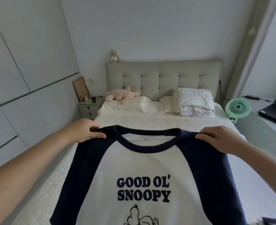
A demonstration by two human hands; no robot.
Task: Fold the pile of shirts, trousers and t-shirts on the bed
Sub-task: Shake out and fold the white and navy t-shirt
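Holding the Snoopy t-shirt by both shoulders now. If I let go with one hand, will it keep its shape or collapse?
Probably collapse: the t-shirt looks like soft knit, hanging from the left hand and right hand. Its neckline already sags between them, so it is likely floppy and light. One grip should carry it, though the free side would droop.

From my feed the room looks evenly lit with soft, cool daylight, brighter toward three o'clock. Shadows are faint and diffuse. I see no glare. The wide lens bows the wardrobe (20, 78) lines at nine o'clock and the frame at two o'clock. Detail is slightly soft overall, a little smeared at the edges.
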